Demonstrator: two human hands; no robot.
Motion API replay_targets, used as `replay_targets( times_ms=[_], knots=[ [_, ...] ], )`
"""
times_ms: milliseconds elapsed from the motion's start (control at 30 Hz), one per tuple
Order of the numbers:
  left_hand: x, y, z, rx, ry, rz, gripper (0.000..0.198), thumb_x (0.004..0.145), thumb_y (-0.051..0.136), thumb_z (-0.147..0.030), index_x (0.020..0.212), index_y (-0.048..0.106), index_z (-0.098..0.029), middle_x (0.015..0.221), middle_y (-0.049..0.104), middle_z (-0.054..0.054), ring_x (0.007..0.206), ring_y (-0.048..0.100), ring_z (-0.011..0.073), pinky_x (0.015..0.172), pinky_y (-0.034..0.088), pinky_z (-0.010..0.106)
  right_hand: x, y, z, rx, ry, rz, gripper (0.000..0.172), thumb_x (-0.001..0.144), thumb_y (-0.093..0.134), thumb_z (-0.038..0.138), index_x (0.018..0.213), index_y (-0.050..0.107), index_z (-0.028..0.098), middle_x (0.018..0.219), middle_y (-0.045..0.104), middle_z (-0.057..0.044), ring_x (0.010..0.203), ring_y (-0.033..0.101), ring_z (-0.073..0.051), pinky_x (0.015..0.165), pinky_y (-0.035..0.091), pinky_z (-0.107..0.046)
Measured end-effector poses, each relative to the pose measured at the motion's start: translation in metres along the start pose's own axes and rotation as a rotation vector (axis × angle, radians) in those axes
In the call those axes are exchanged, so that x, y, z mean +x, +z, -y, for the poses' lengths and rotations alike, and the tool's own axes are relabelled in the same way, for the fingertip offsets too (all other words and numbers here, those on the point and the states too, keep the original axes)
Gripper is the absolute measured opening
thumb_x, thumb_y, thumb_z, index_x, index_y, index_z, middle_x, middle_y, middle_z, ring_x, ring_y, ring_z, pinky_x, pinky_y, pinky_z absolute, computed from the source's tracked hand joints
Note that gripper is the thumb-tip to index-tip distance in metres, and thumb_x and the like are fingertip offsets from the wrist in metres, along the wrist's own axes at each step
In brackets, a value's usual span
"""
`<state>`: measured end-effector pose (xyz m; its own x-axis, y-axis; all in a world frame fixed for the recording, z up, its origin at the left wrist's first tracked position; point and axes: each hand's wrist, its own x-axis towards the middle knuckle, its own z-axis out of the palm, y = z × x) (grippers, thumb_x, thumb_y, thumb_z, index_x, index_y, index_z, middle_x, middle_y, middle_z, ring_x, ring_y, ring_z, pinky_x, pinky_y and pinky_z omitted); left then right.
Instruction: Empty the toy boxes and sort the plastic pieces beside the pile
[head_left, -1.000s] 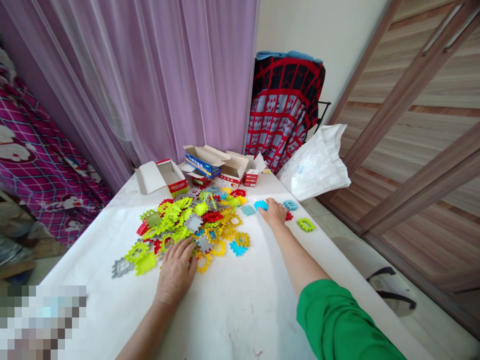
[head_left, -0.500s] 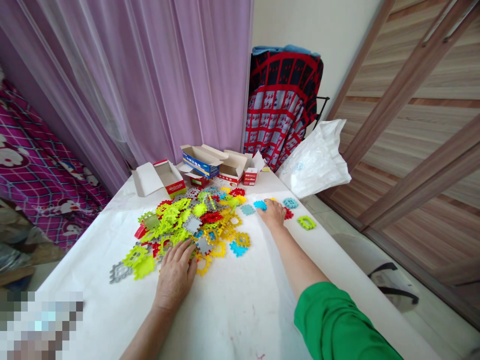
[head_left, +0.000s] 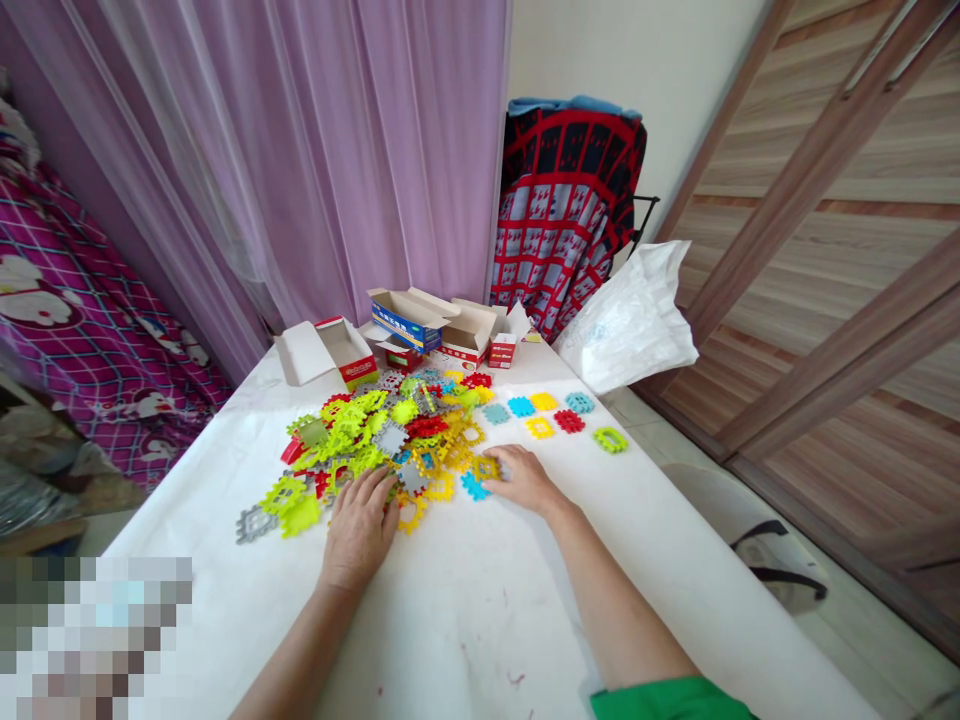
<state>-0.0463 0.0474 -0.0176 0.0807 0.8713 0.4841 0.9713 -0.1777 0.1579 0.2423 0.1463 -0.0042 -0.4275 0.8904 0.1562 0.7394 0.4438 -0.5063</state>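
Observation:
A heap of toothed plastic interlocking pieces [head_left: 390, 438] in lime green, yellow, red, grey and blue is spread over the table. My left hand [head_left: 361, 518] lies on the near edge of the heap, fingers stretched over the pieces and holding none. At the heap's right edge, my right hand [head_left: 525, 478] has thumb and fingers apart beside a yellow square piece [head_left: 486, 467]. Its thumb is close to a blue piece [head_left: 474, 486] lying under or against the yellow one. Whether the fingertips touch the yellow piece is hard to tell.
Several single pieces lie apart on the right, among them a red piece [head_left: 569, 421] and a green ring-like piece [head_left: 610, 440]. Open cardboard boxes [head_left: 405, 325] stand at the back of the white-covered table [head_left: 465, 620]. A white bag [head_left: 628, 325] is beyond the right edge.
My right hand has left the blue piece among the separate pieces on the right and come back toward the heap. The left hand stays on the heap's near edge.

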Motion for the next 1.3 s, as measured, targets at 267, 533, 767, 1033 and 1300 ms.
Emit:
replay_targets(
  times_ms=[267, 533, 767, 1033, 1300],
  knots=[
    [0.000, 0.000, -0.001, -0.003, -0.001, -0.003, 0.032, 0.090, 0.045, -0.030, 0.116, 0.063, -0.023, 0.127, 0.065, 0.009, 0.120, 0.056, 0.0290, 0.103, 0.042, 0.050, -0.002, 0.000, 0.005, -0.111, 0.065, -0.203, 0.037, 0.077, 0.070, 0.033, 0.113, 0.066, 0.025, 0.115, 0.069, -0.004, 0.110, 0.059, -0.022, 0.094, 0.042, -0.033],
    [0.001, -0.002, -0.003, -0.014, -0.005, 0.000, 0.032, 0.090, 0.046, -0.031, 0.115, 0.064, -0.022, 0.126, 0.065, 0.009, 0.121, 0.056, 0.0297, 0.103, 0.042, 0.051, 0.011, 0.004, 0.006, -0.183, 0.214, -0.274, 0.031, 0.088, 0.058, 0.036, 0.114, 0.064, 0.021, 0.115, 0.068, -0.006, 0.108, 0.058, -0.021, 0.091, 0.041, -0.031],
    [0.001, -0.003, -0.003, -0.016, -0.012, -0.004, 0.034, 0.091, 0.043, -0.030, 0.116, 0.064, -0.023, 0.126, 0.065, 0.010, 0.121, 0.055, 0.0291, 0.103, 0.042, 0.050, -0.016, 0.010, 0.015, -0.188, 0.173, -0.310, 0.021, 0.086, 0.059, 0.033, 0.101, 0.069, 0.022, 0.103, 0.069, -0.005, 0.097, 0.061, -0.018, 0.087, 0.043, -0.027],
    [0.001, -0.003, -0.004, -0.011, -0.012, 0.005, 0.033, 0.091, 0.044, -0.031, 0.116, 0.064, -0.023, 0.127, 0.065, 0.009, 0.121, 0.056, 0.0297, 0.102, 0.043, 0.050, -0.030, 0.017, 0.054, -0.345, 0.189, -0.139, 0.038, 0.079, 0.066, 0.038, 0.113, 0.063, 0.021, 0.107, 0.068, -0.008, 0.101, 0.058, -0.024, 0.085, 0.042, -0.031],
    [0.000, -0.001, -0.003, -0.020, -0.009, 0.014, 0.034, 0.091, 0.044, -0.032, 0.117, 0.063, -0.022, 0.129, 0.064, 0.009, 0.122, 0.054, 0.0299, 0.103, 0.042, 0.050, -0.040, 0.016, 0.044, -0.301, 0.200, -0.147, 0.038, 0.082, 0.059, 0.030, 0.119, 0.063, 0.020, 0.107, 0.071, -0.008, 0.100, 0.063, -0.022, 0.087, 0.044, -0.029]
  ],
)
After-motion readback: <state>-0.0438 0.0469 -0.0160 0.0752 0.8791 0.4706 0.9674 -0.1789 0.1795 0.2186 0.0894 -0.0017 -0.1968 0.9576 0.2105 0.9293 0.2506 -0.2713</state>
